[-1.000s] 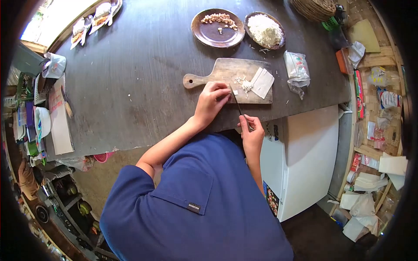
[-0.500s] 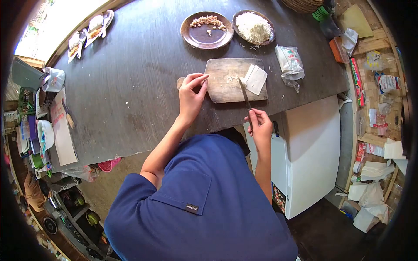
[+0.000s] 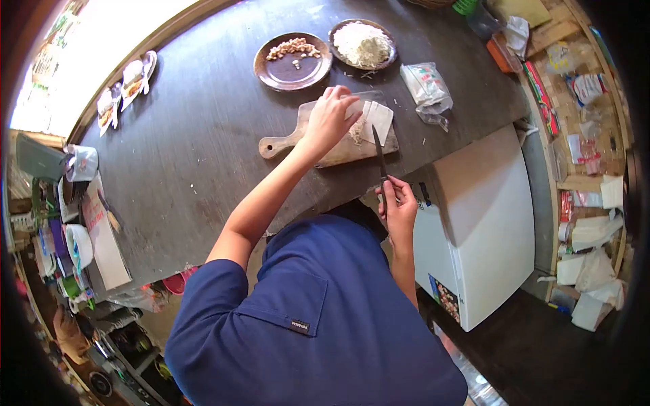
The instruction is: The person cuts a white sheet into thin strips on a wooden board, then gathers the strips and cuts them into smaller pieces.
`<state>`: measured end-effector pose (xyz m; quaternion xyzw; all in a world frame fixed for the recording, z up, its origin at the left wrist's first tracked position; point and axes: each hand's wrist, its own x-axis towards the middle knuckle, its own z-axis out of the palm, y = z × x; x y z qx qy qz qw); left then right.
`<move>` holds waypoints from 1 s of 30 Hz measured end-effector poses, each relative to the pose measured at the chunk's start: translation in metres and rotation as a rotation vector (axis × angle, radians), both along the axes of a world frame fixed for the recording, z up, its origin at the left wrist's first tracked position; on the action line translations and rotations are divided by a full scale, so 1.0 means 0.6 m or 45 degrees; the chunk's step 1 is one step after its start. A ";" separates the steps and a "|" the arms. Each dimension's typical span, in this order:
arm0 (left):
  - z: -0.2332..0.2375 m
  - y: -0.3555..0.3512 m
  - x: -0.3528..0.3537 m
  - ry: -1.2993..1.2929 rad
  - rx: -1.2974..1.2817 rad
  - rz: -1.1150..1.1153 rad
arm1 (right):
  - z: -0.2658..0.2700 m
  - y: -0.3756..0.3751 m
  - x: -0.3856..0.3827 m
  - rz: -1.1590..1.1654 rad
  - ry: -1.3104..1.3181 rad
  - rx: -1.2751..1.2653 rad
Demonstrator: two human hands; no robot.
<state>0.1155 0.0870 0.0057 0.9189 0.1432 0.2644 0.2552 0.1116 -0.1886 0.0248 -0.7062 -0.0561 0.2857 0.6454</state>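
My right hand (image 3: 398, 203) grips the handle of a small knife (image 3: 378, 150), its blade pointing away from me over the right part of a wooden cutting board (image 3: 347, 157). White flat slices (image 3: 380, 122) of a firm, pale food lie on the board just beyond the blade. Small white cut bits (image 3: 357, 132) are scattered to their left. Above the board hovers my left hand (image 3: 329, 120), its thumb apart from the bent fingers and nothing visible between them. It hides part of the board and stands left of the slices.
Behind the board are a brown plate (image 3: 292, 81) with small tan cubes and a plate (image 3: 364, 46) heaped with white shreds. A plastic packet (image 3: 426, 88) lies to the right. A white refrigerator (image 3: 491, 237) stands below the table's right edge. Wrapped food portions (image 3: 133, 81) sit far left.
My left hand has moved from the board's left edge to over its middle, uncovering the board's handle. The right hand keeps hold of the knife near the slices. The view has turned slightly.
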 end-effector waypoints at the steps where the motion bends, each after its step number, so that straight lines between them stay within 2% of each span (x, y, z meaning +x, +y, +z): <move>1: -0.001 -0.002 0.016 0.115 0.027 -0.003 | -0.002 -0.008 0.003 -0.018 -0.023 0.002; 2: -0.003 -0.001 0.025 0.119 0.032 -0.031 | -0.003 -0.017 0.005 -0.048 -0.019 0.006; 4: -0.004 0.002 0.037 0.206 0.300 -0.087 | 0.005 -0.030 0.008 -0.112 -0.041 -0.032; 8: -0.002 0.012 0.039 0.275 0.313 -0.124 | 0.009 -0.049 0.003 -0.230 -0.038 -0.045; 13: -0.021 0.034 0.053 0.258 0.090 -0.249 | -0.011 -0.056 -0.010 -0.262 -0.021 -0.039; 20: -0.041 0.025 0.065 0.240 0.048 -0.255 | -0.006 -0.034 -0.019 -0.205 -0.019 -0.015; 26: 0.009 0.008 0.034 -0.008 -0.228 -0.187 | -0.002 -0.030 -0.017 -0.183 -0.051 -0.011; 28: 0.037 0.008 0.022 -0.116 -0.929 -0.249 | -0.005 -0.028 -0.018 -0.173 -0.051 -0.008; 30: 0.058 0.004 0.002 -0.153 -0.882 -0.225 | -0.005 -0.025 -0.016 -0.143 -0.051 -0.021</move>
